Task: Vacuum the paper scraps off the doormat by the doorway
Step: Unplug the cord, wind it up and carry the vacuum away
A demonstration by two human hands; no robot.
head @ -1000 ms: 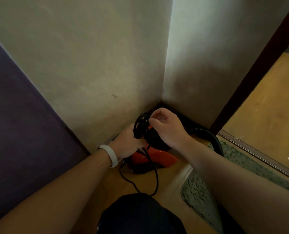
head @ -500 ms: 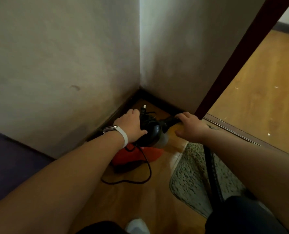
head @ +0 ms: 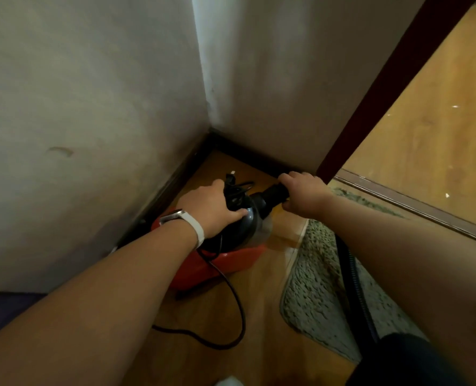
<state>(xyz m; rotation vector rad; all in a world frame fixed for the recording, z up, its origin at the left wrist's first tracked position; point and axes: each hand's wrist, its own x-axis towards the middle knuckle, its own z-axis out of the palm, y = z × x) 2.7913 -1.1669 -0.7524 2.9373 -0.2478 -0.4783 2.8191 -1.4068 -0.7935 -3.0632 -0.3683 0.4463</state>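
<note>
A small red and black vacuum cleaner [head: 231,260] sits on the wooden floor in the wall corner. My left hand [head: 211,207] grips its black top, where the cord bundle [head: 235,188] with its plug lies. My right hand [head: 300,195] holds the black hose end [head: 271,195] where it joins the vacuum's front. The ribbed black hose [head: 353,280] runs back under my right arm across the grey-green shaggy doormat [head: 314,288]. White paper scraps [head: 447,195] lie on the wooden floor beyond the threshold.
Two pale walls meet at the corner with a dark skirting board [head: 175,179]. A dark door frame [head: 376,93] and a threshold strip [head: 415,201] border the doorway at right. The power cord [head: 231,310] loops over the floor.
The view has moved closer to the corner. Both hands stay on the vacuum and hose end, much as half a second ago; a second ago both were at the cord bundle.
</note>
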